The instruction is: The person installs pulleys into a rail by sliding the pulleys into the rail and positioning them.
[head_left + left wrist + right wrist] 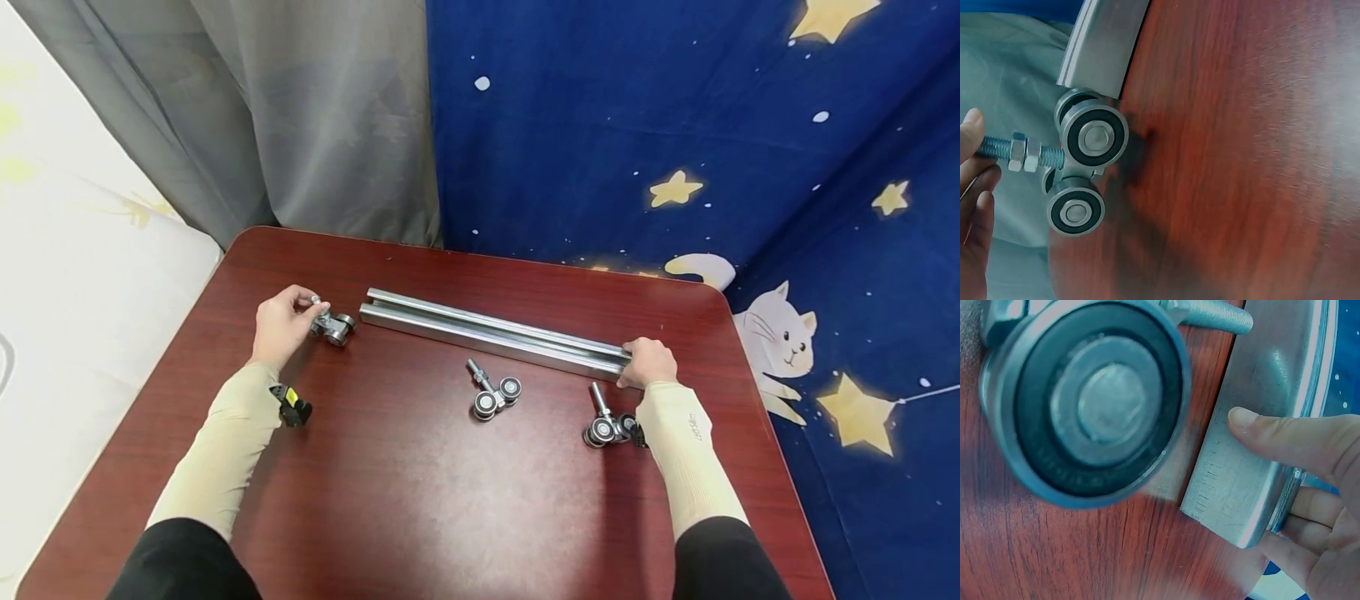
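Observation:
By its threaded bolt, my left hand (283, 323) pinches a roller trolley (1095, 139) with several bearing wheels. In the left wrist view two nuts sit on that bolt, and the wheels are right by the end of a metal channel rail (1107, 44). The rail (487, 332) lies across the table with its slot facing up. My right hand (649, 363) grips its right end, thumb on the near side and fingers behind. A second trolley (497, 395) lies in front of the rail's middle. A third trolley (609, 427) lies beside my right wrist.
The reddish-brown table (420, 483) has rounded far corners. Behind it hang a grey curtain (345, 117) and a blue curtain (570, 133) with stars and a cat. A white surface (82, 275) borders the table on the left.

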Available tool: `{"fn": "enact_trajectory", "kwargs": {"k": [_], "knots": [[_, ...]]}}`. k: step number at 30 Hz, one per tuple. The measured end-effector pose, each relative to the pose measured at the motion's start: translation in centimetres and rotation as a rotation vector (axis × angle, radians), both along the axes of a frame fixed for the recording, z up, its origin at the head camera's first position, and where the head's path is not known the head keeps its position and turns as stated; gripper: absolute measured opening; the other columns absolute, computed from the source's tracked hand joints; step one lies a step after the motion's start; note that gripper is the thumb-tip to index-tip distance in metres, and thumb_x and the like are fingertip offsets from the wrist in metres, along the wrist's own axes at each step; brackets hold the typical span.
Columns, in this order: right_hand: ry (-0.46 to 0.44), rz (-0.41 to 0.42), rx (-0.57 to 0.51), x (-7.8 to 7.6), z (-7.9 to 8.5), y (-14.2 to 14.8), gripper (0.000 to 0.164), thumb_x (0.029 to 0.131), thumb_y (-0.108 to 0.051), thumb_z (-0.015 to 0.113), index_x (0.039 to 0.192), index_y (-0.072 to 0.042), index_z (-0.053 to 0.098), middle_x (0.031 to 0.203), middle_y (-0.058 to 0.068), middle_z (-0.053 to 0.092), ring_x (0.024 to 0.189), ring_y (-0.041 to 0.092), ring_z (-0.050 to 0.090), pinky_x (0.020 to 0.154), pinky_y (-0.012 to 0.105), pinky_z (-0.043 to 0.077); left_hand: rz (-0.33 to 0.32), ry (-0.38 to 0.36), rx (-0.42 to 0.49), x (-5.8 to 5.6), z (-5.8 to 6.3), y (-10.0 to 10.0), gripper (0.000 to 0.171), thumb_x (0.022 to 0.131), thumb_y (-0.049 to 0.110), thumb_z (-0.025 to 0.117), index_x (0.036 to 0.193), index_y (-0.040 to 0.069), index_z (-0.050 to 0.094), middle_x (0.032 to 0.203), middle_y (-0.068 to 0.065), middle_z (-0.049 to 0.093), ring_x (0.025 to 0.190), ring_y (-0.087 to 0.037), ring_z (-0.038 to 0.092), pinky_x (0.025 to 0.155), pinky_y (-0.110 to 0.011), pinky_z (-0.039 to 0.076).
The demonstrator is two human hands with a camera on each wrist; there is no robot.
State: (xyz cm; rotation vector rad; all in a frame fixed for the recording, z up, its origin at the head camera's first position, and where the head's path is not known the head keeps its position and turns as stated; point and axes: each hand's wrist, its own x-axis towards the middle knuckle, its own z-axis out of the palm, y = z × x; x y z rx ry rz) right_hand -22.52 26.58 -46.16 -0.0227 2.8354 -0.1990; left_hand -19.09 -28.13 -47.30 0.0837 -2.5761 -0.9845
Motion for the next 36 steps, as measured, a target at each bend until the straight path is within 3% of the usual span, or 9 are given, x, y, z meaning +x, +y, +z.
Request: {"fn": "enact_trajectory", "kwargs": {"k": [7, 16, 28, 36], "knots": [[-0.01, -0.008, 0.003, 0.0, 0.0, 0.1, 0.074, 0.055, -0.019, 0.083, 0.122, -0.002, 0.056, 0.116, 0.027, 0.055, 0.096, 0.045, 0.055, 0.074, 0.05, 0.048, 0.05, -0.022, -0.018, -2.1, -0.2, 0.2, 0.017, 0.082, 0.018, 0.067, 0.088, 0.003, 0.062, 0.08, -0.013, 0.064, 0.069, -0.021, 0.055, 0.061, -0.026, 0.039], [-0.02, -0.026, 0.006, 0.1, -0.1, 0.0, 0.074, 0.056, -0.02, 0.083, 0.123, -0.003, 0.056, 0.118, 0.025, 0.055, 0.098, 0.043, 0.055, 0.075, 0.05, 0.048, 0.126, -0.034, -0.001, -3.8, -0.4, 0.8, 0.017, 0.083, 0.016, 0.066, 0.09, 0.002, 0.061, 0.084, -0.016, 0.064, 0.073, -0.026, 0.057, 0.064, -0.034, 0.039], [-0.007, -0.031, 0.005, -0.1, 0.1, -0.3, 0.073, 0.055, -0.02, 0.083, 0.121, -0.004, 0.057, 0.115, 0.026, 0.057, 0.094, 0.043, 0.056, 0.071, 0.049, 0.048, 0.163, -0.068, 0.039, -5.0, 0.1, 2.2, 0.02, 0.085, 0.019, 0.064, 0.093, 0.002, 0.061, 0.09, -0.016, 0.065, 0.078, -0.026, 0.059, 0.069, -0.033, 0.042], [-0.004, -0.029, 0.015, -0.1, -0.1, -0.1, 0.074, 0.055, -0.02, 0.083, 0.122, -0.004, 0.056, 0.118, 0.026, 0.055, 0.098, 0.044, 0.054, 0.077, 0.051, 0.047, 0.134, -0.064, 0.069, -5.4, -0.4, 3.3, 0.019, 0.084, 0.018, 0.066, 0.092, 0.002, 0.061, 0.089, -0.017, 0.064, 0.079, -0.026, 0.059, 0.071, -0.036, 0.044]]}}
